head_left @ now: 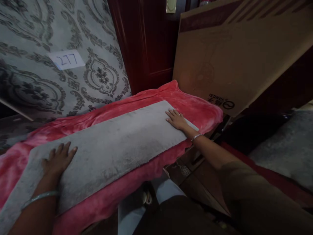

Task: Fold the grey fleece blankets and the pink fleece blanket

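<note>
A long grey piece of plush-looking fabric (110, 137) lies flat across a pink-red blanket (195, 109). My left hand (57, 160) rests on the fabric's left part, palm down with the fingers spread. Near its right end, my right hand (176, 120) lies flat on the same fabric, fingers apart. Neither hand grips anything. The fabric's near left corner runs out of view below my left forearm.
A large cardboard box (234, 62) leans at the back right. Patterned wallpaper (102, 75) bears a paper marked 277 (67, 59). A dark red door (151, 42) stands behind. More grey fabric (283, 147) lies at the right.
</note>
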### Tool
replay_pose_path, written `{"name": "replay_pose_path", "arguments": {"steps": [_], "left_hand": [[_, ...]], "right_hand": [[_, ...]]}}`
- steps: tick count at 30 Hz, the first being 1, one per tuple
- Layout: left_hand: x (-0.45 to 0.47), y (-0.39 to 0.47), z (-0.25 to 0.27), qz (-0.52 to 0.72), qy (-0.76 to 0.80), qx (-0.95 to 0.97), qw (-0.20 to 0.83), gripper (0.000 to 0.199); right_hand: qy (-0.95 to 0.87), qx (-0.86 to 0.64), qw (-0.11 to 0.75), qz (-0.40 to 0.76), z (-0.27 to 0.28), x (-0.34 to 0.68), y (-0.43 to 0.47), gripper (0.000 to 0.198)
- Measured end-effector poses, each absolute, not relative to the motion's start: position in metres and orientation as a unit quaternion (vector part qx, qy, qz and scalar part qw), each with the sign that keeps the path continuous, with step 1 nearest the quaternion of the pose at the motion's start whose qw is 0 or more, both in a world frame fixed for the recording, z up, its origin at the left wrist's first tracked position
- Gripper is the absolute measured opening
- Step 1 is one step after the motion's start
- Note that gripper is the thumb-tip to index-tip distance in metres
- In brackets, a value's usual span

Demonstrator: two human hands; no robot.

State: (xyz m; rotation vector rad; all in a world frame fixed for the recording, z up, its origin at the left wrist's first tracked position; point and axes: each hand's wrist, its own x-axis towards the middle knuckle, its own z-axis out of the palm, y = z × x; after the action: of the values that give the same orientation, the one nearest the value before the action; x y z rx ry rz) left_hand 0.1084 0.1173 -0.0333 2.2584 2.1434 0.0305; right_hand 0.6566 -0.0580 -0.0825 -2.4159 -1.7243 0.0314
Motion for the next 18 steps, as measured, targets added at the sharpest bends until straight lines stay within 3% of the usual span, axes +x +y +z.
{"name": "replay_pose_path", "arguments": {"steps": [10,18], "left_hand": [[0.101,0.123,-0.037,0.024,0.694,0.72,0.002,0.076],[0.096,0.125,-0.04,-0.01,0.698,0.716,-0.002,0.082]], "right_hand": [[-0.497,-0.85,0.167,0.045,-0.074,0.675,-0.02,0.064],[-0.47,-0.852,0.229,0.025,-0.066,0.701,0.033,0.057]]}}
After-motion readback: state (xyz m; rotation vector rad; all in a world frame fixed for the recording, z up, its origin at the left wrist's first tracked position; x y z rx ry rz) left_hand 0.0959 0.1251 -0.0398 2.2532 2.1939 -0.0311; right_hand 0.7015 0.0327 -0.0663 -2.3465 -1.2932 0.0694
